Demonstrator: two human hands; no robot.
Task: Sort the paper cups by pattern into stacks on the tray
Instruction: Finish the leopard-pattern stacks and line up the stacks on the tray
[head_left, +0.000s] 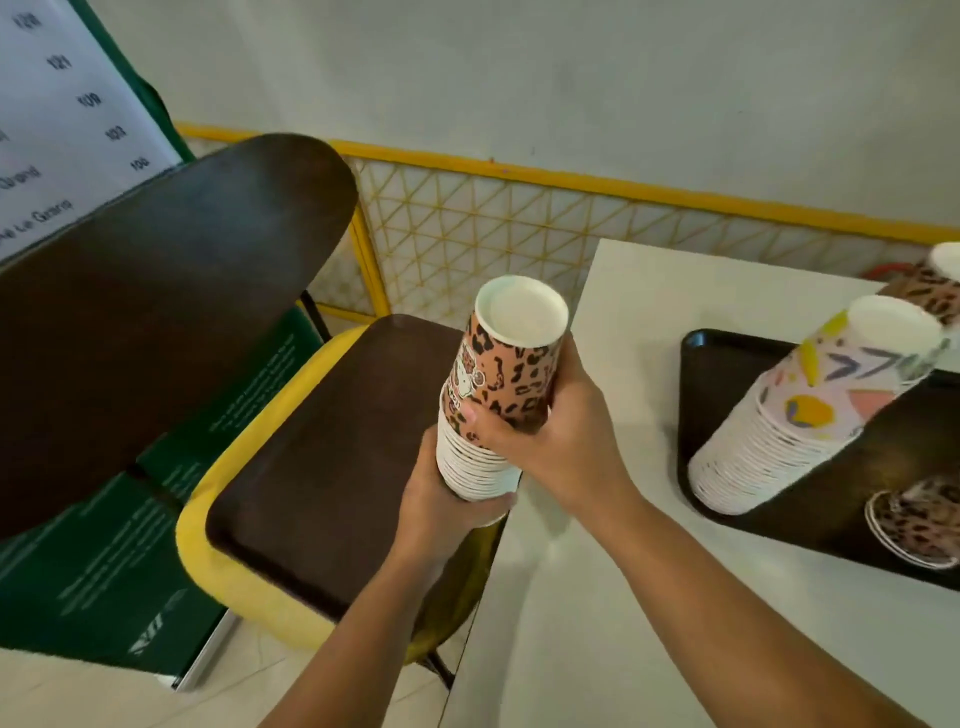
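A white table (597, 597) fills the near right, and beside its left edge stands a yellow chair (228, 561) with a dark brown seat (322, 457) and a dark backrest (156, 291). Both forearms reach forward over the gap between chair and table. The left hand (441, 509) cups the lower end of a stack of leopard cups (493, 395), its fingers curled around the white rims at the bottom. The right hand (561, 421) grips the uppermost cup of that stack, thumb on the near side and fingers wrapped around the far side of the spotted wall. The stack is held upside down, bottoms upward, tilted slightly, just off the table's left edge and above the chair seat. To the right a black tray (706, 415) lies on the table, well apart from the hands. On it stands a tall upside-down stack of pastel cups (810, 410) with yellow and blue shapes, and nearer the tray's front a short leopard stack (914, 525). Behind it, at the frame's edge, another leopard-print stack (935, 291) shows partly. Farther back runs a yellow-framed lattice panel (519, 223) below a pale wall (571, 78), and a printed banner (67, 119) hangs at far left.
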